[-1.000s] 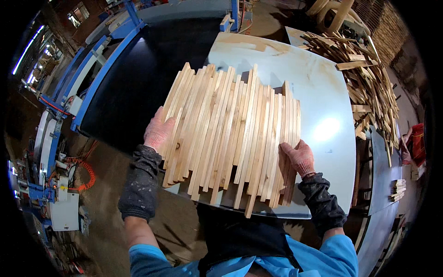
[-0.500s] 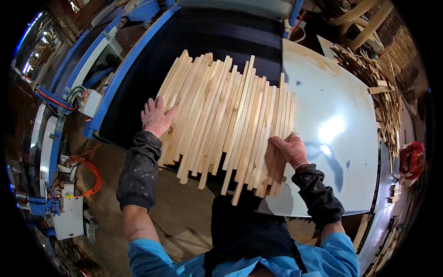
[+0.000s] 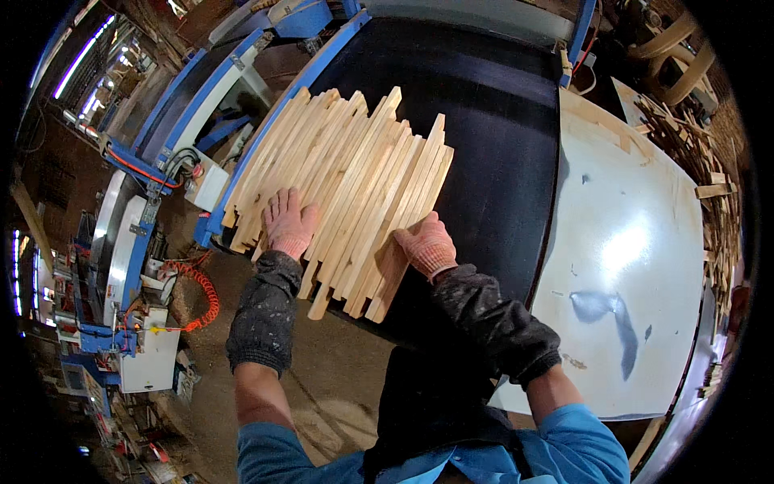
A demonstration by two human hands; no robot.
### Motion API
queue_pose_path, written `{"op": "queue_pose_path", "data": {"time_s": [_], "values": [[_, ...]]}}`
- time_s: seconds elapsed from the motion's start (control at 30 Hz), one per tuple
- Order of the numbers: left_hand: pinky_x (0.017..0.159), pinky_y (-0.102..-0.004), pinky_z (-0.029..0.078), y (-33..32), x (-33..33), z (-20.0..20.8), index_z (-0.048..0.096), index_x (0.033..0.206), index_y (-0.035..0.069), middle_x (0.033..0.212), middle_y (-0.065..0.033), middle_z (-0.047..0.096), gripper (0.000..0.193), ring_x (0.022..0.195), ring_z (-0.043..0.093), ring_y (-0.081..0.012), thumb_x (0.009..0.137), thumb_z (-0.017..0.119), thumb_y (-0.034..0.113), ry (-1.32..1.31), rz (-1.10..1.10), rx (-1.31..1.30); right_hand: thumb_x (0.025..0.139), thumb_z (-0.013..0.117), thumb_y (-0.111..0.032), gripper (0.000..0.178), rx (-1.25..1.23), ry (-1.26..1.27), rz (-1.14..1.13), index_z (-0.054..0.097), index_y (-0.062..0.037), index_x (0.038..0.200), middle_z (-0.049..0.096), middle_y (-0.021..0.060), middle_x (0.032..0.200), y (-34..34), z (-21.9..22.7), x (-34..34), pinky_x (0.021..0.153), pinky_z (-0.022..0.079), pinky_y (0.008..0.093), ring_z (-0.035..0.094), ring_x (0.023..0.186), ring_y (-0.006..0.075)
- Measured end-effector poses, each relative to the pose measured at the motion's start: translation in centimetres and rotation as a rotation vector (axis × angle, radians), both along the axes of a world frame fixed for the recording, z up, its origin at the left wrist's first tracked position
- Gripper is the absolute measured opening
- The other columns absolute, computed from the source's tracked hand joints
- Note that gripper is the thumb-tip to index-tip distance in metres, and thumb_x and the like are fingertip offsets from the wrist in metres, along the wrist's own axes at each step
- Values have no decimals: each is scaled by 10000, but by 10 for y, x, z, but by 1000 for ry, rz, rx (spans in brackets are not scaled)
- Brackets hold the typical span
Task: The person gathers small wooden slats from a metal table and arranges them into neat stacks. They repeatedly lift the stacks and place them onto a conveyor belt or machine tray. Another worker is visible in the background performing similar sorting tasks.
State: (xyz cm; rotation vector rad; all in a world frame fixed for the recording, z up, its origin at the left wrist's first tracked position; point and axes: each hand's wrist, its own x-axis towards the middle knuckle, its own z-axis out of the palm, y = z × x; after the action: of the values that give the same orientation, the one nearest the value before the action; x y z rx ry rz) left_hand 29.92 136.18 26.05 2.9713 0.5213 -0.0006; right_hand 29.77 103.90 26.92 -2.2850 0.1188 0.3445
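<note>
A broad layer of pale wooden strips (image 3: 355, 181) lies side by side on the black conveyor belt (image 3: 500, 177), their ends uneven. My left hand (image 3: 288, 224), in a pinkish knitted glove, rests flat on top of the strips near their close left part, fingers spread. At the right edge of the layer is my right hand (image 3: 427, 245), gloved alike. Its thumb lies over the outermost strips and its fingers curl against their side; the fingertips are partly hidden. Dark sleeve covers reach over both forearms.
A white tabletop (image 3: 621, 266) adjoins the belt on the right, with a heap of thin wood offcuts (image 3: 685, 145) beyond it. Blue machine framing (image 3: 282, 105) borders the belt's left side. A coiled orange hose (image 3: 205, 298) hangs by a white box (image 3: 149, 355) at left.
The wooden strips have slid left across the belt, away from the white table and up to the blue frame. Both hands moved with them; my left hand now lies farther onto the strips.
</note>
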Motion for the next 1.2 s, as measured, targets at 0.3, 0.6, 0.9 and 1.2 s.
{"op": "queue_pose_path", "data": {"time_s": [0.3, 0.6, 0.9, 1.2], "values": [[1329, -541, 124, 9, -8, -11, 348, 1683, 85, 1754, -196, 294, 783, 1620, 224, -412, 1071, 488, 554, -125, -78, 47, 930, 750, -602, 844, -84, 128, 247, 505, 96, 1338, 750, 289, 1163, -18, 30, 7, 922, 631, 438, 775, 1093, 382], [1301, -538, 217, 59, 11, 11, 500, 1607, 129, 1706, -155, 398, 704, 1584, 309, -385, 1020, 603, 505, -106, -424, 0, 929, 817, -485, 767, 253, -53, 144, 527, -24, 1469, 773, 177, 1252, -28, -8, -2, 995, 594, 388, 759, 1161, 290], [1318, -590, 116, 61, 7, -11, 511, 1600, 131, 1719, -162, 361, 679, 1593, 257, -405, 1042, 541, 516, -219, -472, -15, 978, 746, -320, 688, -149, -426, -83, 521, -35, 1562, 759, 149, 1071, 32, 70, 83, 879, 577, 410, 746, 993, 299], [1312, -618, 110, 68, 7, -6, 497, 1572, 97, 1676, -198, 402, 667, 1568, 305, -441, 1042, 585, 492, -377, -498, -26, 1035, 639, -315, 614, -403, -523, 213, 503, -69, 1580, 660, 240, 1448, 184, 46, 274, 1118, 511, 473, 629, 1339, 430]]}}
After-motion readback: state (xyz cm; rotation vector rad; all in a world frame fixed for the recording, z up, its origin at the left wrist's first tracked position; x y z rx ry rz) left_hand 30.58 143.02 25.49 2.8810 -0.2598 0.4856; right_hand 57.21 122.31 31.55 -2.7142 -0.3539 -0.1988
